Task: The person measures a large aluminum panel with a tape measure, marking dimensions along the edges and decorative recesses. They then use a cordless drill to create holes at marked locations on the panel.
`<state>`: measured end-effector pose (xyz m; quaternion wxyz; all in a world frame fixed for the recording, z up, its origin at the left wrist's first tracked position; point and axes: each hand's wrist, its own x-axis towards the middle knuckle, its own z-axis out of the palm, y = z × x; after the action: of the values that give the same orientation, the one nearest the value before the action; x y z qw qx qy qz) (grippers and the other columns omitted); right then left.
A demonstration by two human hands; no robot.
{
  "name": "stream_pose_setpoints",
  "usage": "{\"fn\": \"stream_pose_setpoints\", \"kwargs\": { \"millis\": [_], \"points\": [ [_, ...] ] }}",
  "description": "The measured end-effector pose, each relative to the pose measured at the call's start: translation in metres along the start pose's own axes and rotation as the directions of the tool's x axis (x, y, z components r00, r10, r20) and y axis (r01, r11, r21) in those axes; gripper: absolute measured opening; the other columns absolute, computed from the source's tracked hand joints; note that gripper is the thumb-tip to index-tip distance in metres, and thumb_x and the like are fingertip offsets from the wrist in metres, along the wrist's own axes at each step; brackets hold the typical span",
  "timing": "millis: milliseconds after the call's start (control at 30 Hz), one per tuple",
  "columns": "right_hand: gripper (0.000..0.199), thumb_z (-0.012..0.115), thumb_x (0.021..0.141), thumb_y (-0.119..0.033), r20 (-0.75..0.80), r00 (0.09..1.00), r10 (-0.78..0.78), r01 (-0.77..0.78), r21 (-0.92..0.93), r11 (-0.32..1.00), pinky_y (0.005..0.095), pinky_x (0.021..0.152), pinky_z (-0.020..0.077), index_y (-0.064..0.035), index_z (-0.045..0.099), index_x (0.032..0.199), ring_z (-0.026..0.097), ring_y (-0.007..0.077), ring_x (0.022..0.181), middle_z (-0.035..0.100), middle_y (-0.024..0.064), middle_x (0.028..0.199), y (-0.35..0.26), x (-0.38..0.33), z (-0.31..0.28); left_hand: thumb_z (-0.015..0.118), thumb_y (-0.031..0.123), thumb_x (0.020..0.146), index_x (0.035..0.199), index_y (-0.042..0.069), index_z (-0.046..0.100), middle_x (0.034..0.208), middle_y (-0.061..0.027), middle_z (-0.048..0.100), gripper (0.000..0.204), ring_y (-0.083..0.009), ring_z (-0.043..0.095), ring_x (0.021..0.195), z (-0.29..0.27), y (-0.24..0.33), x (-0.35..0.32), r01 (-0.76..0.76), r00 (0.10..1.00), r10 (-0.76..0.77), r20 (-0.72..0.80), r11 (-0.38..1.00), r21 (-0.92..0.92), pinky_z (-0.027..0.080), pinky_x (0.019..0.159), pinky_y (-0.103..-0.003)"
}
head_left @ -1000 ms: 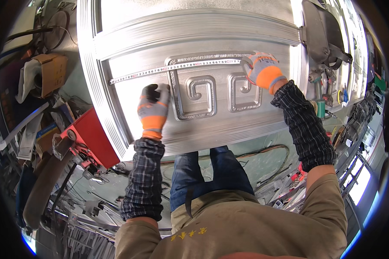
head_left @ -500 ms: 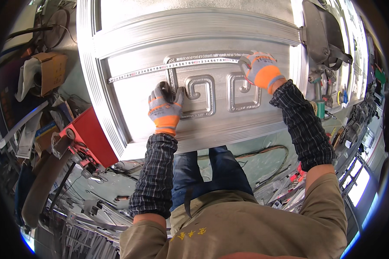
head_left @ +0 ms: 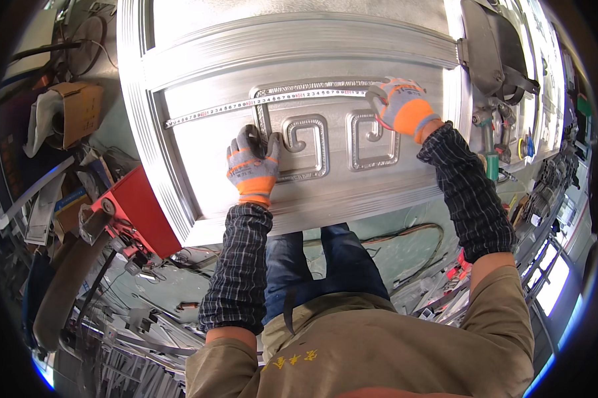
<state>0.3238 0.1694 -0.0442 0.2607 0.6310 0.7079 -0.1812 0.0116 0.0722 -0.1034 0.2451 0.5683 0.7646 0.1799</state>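
Note:
My right hand, in a grey and orange glove, is closed round a tape measure, whose case is mostly hidden by the glove. Its white blade stretches leftward across the silver panel to the inner edge of the left frame bar. A silver metal ornament of squared scrolls lies on the panel, and the blade runs along its far bar. My left hand, gloved alike, has thumb and fingers about the ornament's left bar.
A dark welding mask rests at the frame's right side, with a green-ended power tool nearby. To the left stand a red metal box and a cardboard box. Cables and metal scraps lie on the floor.
Almost nothing differs. The frame and ornament appear shifted very slightly left in the picture; both hands keep their places on the ornament and the tape measure.

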Motion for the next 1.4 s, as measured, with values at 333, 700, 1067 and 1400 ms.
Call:
{"fn": "stream_pose_setpoints", "kwargs": {
  "millis": [333,700,1067,1400],
  "points": [
    [0.042,0.068,0.088,-0.037,0.038,0.999,0.01,-0.01,0.004,1.0,0.0445,0.105,0.0462,-0.012,0.069,0.123,0.062,0.0314,0.117,0.067,0.0128,0.122,-0.008,-0.008,-0.016,0.083,0.037,0.082,0.118,0.01,0.067,0.097,-0.011,0.069,0.047,-0.0302,0.066,0.091,0.006,0.001,-0.003,0.002,0.999,-0.001,-0.044,1.0,0.014,0.055,0.08,-0.043],
    [0.037,0.058,0.095,-0.034,0.033,0.999,-0.018,0.019,-0.019,1.0,0.0459,0.105,0.046,-0.0122,0.069,0.123,0.061,0.0323,0.118,0.066,0.0131,0.122,-0.005,-0.007,-0.012,0.08,0.037,0.083,0.126,0.007,0.07,0.092,-0.0127,0.07,0.053,-0.0302,0.066,0.085,0.015,-0.007,-0.005,-0.068,0.991,0.08,-0.105,0.991,0.117,0.055,0.076,-0.044],
    [0.042,0.066,0.086,-0.03,0.125,0.992,-0.001,-0.001,0.013,1.0,0.0467,0.104,0.046,-0.0142,0.069,0.125,0.061,0.0334,0.118,0.066,0.0144,0.122,-0.007,-0.006,-0.023,0.078,0.037,0.085,0.125,0.005,0.072,0.091,-0.0148,0.071,0.051,-0.0305,0.066,0.084,0.017,-0.004,-0.007,-0.042,0.991,0.054,-0.126,0.995,0.093,0.054,0.077,-0.045],
    [0.039,0.063,0.091,-0.033,0.128,0.992,0.014,-0.016,0.015,1.0,0.0443,0.106,0.0444,-0.012,0.068,0.124,0.061,0.0316,0.119,0.066,0.0126,0.123,-0.011,-0.007,-0.03,0.078,0.037,0.084,0.124,0.006,0.072,0.091,-0.0133,0.071,0.051,-0.0305,0.065,0.084,0.02,-0.009,-0.007,-0.052,0.987,0.064,-0.15,0.995,0.088,0.054,0.077,-0.045]
  ]
}}
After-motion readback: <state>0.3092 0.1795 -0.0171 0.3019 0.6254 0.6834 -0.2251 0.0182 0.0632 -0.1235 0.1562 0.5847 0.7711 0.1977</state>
